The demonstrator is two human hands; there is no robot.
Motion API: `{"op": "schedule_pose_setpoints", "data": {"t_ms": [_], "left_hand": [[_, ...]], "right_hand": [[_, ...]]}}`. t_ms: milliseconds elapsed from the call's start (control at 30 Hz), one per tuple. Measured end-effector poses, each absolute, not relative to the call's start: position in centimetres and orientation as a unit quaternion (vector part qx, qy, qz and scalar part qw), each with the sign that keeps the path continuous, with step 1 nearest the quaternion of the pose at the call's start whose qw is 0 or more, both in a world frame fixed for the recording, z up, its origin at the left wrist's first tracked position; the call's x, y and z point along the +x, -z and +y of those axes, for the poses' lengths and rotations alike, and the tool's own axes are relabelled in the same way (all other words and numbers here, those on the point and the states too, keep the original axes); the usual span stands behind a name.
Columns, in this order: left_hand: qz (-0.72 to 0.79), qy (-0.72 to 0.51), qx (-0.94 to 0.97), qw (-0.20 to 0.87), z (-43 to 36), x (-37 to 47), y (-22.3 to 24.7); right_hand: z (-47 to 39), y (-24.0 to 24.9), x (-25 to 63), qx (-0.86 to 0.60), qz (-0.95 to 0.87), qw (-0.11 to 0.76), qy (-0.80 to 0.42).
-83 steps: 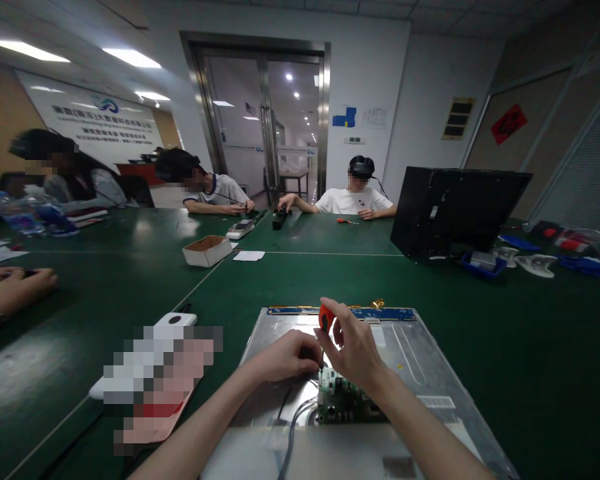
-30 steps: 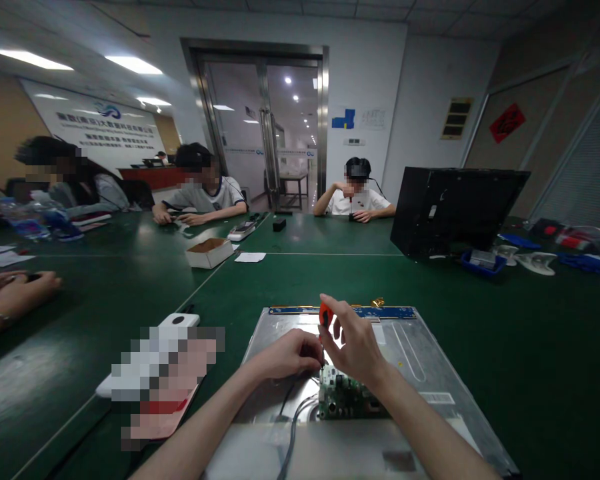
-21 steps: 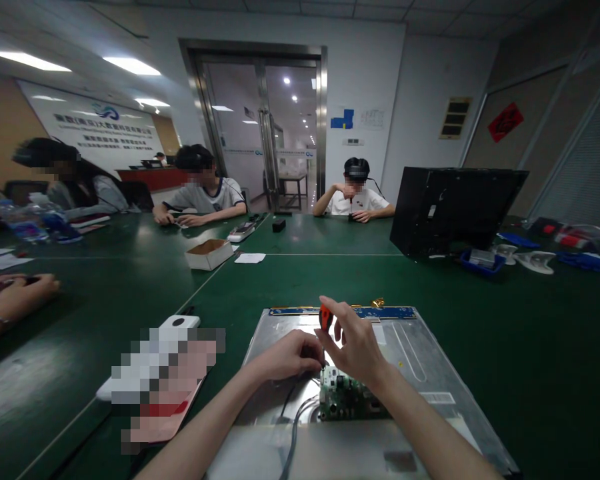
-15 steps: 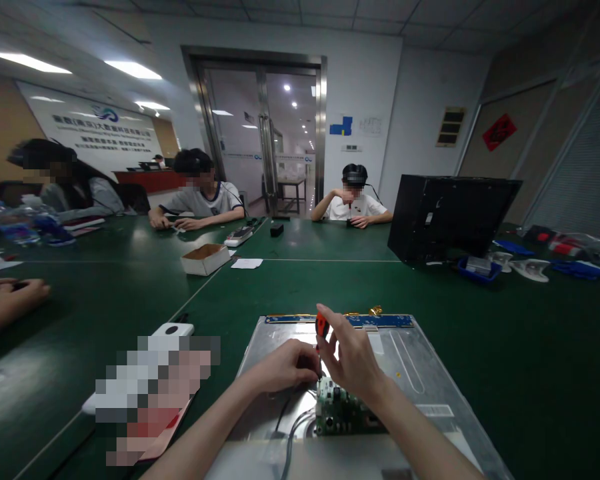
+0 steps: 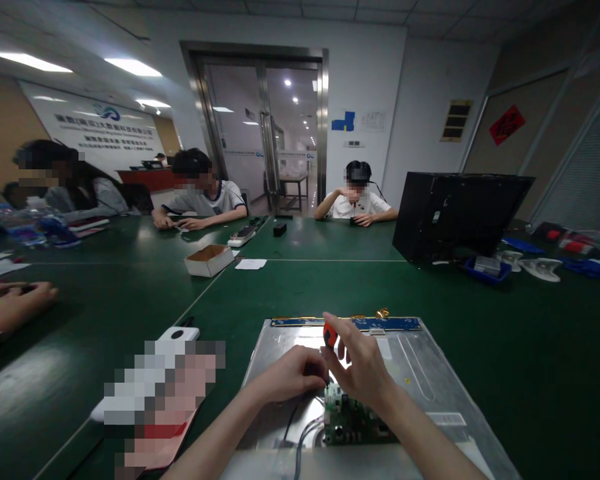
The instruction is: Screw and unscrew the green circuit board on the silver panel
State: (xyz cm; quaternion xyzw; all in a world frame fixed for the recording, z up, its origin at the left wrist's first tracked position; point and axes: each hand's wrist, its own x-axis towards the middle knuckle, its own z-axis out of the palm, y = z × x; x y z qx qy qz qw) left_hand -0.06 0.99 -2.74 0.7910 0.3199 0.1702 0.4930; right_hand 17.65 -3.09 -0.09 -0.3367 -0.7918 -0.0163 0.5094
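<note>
My right hand (image 5: 363,357) grips a screwdriver (image 5: 330,335) by its orange and black handle, which stands nearly upright. Its tip reaches the corner of a green circuit board (image 5: 341,427), where fingers partly hide it. Beside the tip, my left hand (image 5: 300,373) has thumb and fingers pinched together; what lies between them is hidden. Under both hands lies a flat silver metal panel (image 5: 415,373), with a blue circuit strip (image 5: 395,325) along its far edge. Grey cables (image 5: 303,440) run from the board's left side toward me.
A white power strip (image 5: 180,335) and a pinkish flat item (image 5: 180,427), both partly blurred, lie to the left. Farther off are an open cardboard box (image 5: 209,261), a black monitor casing (image 5: 460,217) and a blue tray (image 5: 487,270). Several people sit around the green table.
The view has shifted slightly, so everything sits a little farther right. Both hands keep their places over the board, and the screwdriver handle leans slightly differently in the right fingers.
</note>
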Motion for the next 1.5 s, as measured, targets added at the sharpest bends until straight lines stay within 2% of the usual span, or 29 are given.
{"op": "schedule_pose_setpoints", "data": {"t_ms": [433, 700, 967, 1500], "left_hand": [[0.320, -0.149, 0.807, 0.474, 0.9, 0.1, 2.3], [0.300, -0.158, 0.810, 0.478, 1.0, 0.1, 2.9], [0.324, -0.152, 0.808, 0.468, 1.1, 0.4, 3.2], [0.313, -0.155, 0.796, 0.494, 1.6, 0.4, 3.8]], "right_hand": [[-2.9, 0.3, 18.1, -0.352, -0.780, 0.515, 0.046], [-3.5, 0.1, 18.3, -0.335, -0.800, 0.498, 0.007], [-3.3, 0.4, 17.9, -0.333, -0.794, 0.507, 0.038], [-3.8, 0.2, 18.0, -0.327, -0.810, 0.486, 0.032]]}}
